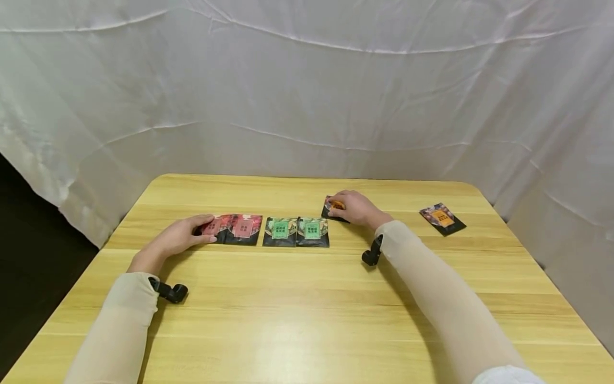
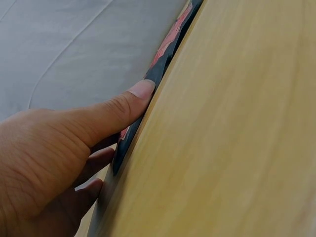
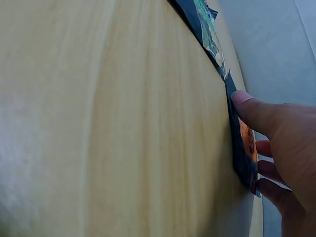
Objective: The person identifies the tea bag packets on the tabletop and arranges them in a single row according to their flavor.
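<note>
Two red-and-black sachets lie side by side at the left of a row. My left hand (image 1: pixel 179 237) rests on the leftmost red sachet (image 1: pixel 221 226), thumb along its front edge and a finger across its back, partly hiding it. The other red sachet (image 1: pixel 245 228) lies against its right side. My right hand (image 1: pixel 357 208) pinches an orange-and-black sachet (image 3: pixel 242 140) near its left edge, low over the table. In the head view the hand covers much of that sachet. Two green-and-black sachets, a left one (image 1: pixel 280 230) and a right one (image 1: pixel 313 230), sit between my hands.
Farther right, a second orange-and-black sachet (image 1: pixel 442 218) lies at a slant on the wooden table (image 1: pixel 288 298). A pale curtain (image 1: pixel 307 96) hangs behind the table's back edge. Small black cameras are strapped to both wrists.
</note>
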### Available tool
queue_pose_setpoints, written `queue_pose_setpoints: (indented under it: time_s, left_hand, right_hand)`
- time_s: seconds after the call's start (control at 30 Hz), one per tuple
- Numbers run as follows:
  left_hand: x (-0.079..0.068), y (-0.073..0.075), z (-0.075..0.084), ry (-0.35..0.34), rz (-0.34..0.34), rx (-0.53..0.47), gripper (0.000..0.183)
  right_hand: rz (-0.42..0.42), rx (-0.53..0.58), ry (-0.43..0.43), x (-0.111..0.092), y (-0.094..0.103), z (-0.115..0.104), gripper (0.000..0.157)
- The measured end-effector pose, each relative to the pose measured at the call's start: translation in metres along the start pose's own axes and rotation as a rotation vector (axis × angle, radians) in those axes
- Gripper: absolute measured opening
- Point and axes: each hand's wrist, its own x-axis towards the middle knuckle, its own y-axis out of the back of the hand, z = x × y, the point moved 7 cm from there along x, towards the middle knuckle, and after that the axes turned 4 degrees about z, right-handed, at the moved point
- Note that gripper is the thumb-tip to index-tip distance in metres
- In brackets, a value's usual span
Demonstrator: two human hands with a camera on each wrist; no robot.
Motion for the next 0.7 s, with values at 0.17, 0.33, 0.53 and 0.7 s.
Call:
queue_pose_setpoints:
  time_s: [0.17, 0.33, 0.53, 0.7]
  left_hand:
    - [0.001, 0.0, 0.001, 0.004, -0.004, -0.001, 0.08]
    - [0.002, 0.0, 0.001, 0.0, -0.009, 0.005, 0.08]
    - [0.005, 0.0, 0.001, -0.001, -0.011, 0.009, 0.079]
    - [0.006, 0.0, 0.001, -0.003, -0.014, 0.007, 0.08]
  right_hand:
    - [0.006, 0.014, -0.003, -0.002, -0.001, 0.004, 0.05]
    - [-0.019, 0.028, -0.041, -0.003, -0.002, 0.008, 0.051]
    - [-0.015, 0.051, -0.027, -0.005, 0.0, 0.013, 0.05]
    - [-0.019, 0.057, -0.021, -0.01, -0.001, 0.018, 0.051]
